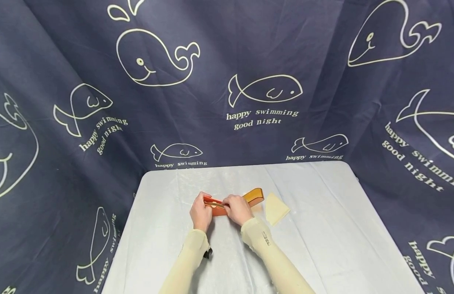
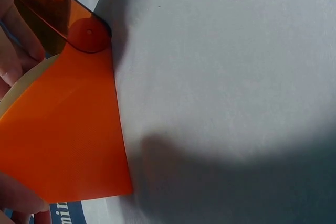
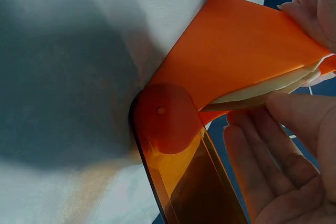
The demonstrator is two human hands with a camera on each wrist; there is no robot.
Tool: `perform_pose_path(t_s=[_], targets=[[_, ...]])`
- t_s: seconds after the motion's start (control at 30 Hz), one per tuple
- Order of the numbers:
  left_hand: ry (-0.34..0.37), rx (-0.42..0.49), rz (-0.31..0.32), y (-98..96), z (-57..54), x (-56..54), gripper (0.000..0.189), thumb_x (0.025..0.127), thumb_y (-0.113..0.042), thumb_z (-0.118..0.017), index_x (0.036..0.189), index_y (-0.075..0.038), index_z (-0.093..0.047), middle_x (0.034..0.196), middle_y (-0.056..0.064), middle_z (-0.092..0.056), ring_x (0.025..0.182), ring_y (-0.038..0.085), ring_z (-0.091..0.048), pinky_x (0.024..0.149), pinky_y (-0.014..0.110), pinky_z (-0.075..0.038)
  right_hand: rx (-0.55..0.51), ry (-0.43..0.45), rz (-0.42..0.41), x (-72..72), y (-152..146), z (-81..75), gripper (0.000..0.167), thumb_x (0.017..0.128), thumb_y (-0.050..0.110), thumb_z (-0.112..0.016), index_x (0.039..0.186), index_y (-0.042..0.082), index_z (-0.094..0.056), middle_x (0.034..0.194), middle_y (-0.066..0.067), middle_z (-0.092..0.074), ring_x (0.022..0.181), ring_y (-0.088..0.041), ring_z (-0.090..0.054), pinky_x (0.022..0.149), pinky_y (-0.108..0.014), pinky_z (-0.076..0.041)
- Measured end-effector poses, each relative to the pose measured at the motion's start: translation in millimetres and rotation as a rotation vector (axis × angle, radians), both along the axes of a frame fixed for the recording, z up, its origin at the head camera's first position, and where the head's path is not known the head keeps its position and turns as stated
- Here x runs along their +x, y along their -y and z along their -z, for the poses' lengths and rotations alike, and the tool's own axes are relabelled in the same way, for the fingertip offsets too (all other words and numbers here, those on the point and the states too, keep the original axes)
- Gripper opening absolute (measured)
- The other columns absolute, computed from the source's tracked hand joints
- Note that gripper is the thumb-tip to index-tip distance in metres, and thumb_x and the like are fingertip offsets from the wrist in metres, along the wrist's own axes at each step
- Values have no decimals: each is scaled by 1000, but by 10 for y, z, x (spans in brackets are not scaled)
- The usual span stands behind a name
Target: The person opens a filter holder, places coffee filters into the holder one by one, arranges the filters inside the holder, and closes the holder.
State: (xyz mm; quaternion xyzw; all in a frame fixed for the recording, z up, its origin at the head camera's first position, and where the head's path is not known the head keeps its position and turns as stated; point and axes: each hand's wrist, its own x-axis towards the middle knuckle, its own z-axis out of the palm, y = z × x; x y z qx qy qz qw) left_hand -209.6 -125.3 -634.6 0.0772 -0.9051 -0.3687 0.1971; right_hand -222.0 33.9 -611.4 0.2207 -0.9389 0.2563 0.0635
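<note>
Left hand [image 1: 200, 213] clamped on box [image 3: 236, 45]; right hand [image 1: 239, 209] touches papers [image 3: 262, 88] partway inside, pinch we can't tell. We judge: seating papers; next calls for an even push.

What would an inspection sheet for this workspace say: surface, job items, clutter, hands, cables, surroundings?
Surface: pale-covered table, faint creases.
Job items: orange holder with cream sheets between its walls; amber see-through cover angled away from it; loose cream piece on the table, to the right.
Clutter: small dark object by the left cuff; cannot tell what it is.
Left hand: holds the holder's left end.
Right hand: touches the sheets' edge; cannot tell whether it pinches them.
Cables: nothing seen.
Surroundings: dark blue curtain with whale and fish outlines, "happy swimming good night" lettering.
</note>
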Motion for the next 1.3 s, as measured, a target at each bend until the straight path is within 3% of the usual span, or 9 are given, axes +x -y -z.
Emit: perform_pose_path(t_s=[0.33,0.53,0.73,0.83,0.93,1.03,1.17,1.3], targets=[[8,5,12,9,-4,-10,32,76,10,-57,95,-14,-67,96,9,-74,91,33,-71,78,54,-55,-84,-67,-2,52,-104,-87,9,90,9,-76,98,11,-80,94,-1,-73,87,-21,-73,81,-38,-59],[42,11,82,75,8,-19,41,71,12,-54,100,-14,-66,100,8,-74,92,30,-71,79,52,-55,-139,-75,14,104,-248,-165,12,93,11,-74,104,11,-79,105,-1,-73,94,-22,-73,85,-38,-59],[165,135,173,176,-61,17,64,68,8,-57,127,-16,-62,116,6,-73,101,27,-69,87,49,-54,-254,-180,24,166,-465,-265,16,92,8,-75,107,11,-79,107,0,-72,95,-20,-73,82,-38,-60],[167,186,208,210,-116,54,72,72,4,-63,141,-17,-55,130,4,-68,115,27,-66,96,52,-51,-320,-243,37,171,-609,-310,19,91,5,-75,109,11,-79,106,0,-73,93,-19,-73,80,-38,-60],[81,150,243,202,-176,79,74,75,-1,-67,146,-15,-53,139,6,-63,127,29,-59,105,55,-47,-377,-293,78,158,-781,-358,22,91,3,-75,111,11,-79,106,0,-74,91,-20,-73,79,-39,-60],[-58,37,262,144,-240,90,69,76,-8,-69,144,-13,-55,138,10,-62,129,32,-56,110,56,-43,-410,-315,142,139,-964,-392,21,92,4,-75,111,11,-79,106,-1,-74,92,-22,-73,81,-42,-59],[-241,-115,318,17,-303,102,62,78,-15,-71,140,-12,-60,138,8,-64,128,32,-56,109,53,-41,-421,-281,249,124,-1188,-403,21,93,6,-74,113,11,-79,106,-3,-74,97,-25,-72,86,-44,-58],[-335,-217,420,-110,-320,119,61,79,-15,-73,140,-15,-61,140,2,-63,129,27,-56,109,48,-42,-433,-226,352,116,-1359,-349,21,93,6,-73,113,10,-78,106,-6,-74,96,-26,-71,88,-45,-57]])
